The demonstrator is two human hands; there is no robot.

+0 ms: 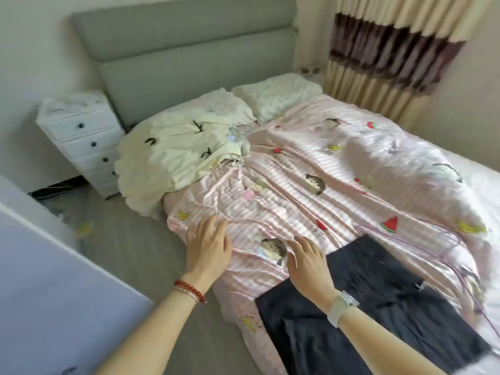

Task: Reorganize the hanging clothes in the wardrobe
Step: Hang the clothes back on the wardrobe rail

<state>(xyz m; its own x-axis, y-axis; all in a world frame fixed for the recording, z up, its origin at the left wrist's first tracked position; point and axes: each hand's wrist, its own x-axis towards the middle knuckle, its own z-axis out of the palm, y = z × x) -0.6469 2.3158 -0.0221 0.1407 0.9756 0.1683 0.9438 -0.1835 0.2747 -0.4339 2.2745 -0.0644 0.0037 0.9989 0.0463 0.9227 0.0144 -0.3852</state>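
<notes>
Both hands reach over the pink quilt (311, 169). The left hand (207, 246) and right hand (308, 262) have straight fingers, slightly apart, holding nothing. A dark garment (378, 299) lies flat on the quilt beside the right hand; a cream garment (173, 152) lies near the pillows.

Both bare forearms are reaching forward over the near edge of the bed (297, 163). Left hand (208, 246) is hovering palm-down at the bed's near-left corner, fingers straight and slightly spread, beaded bracelets on the wrist. Right hand (307, 262) is sitting further in over the bed, palm-down, fingers relaxed, possibly touching the cover (blurry). Pale watch band on right wrist.
</notes>
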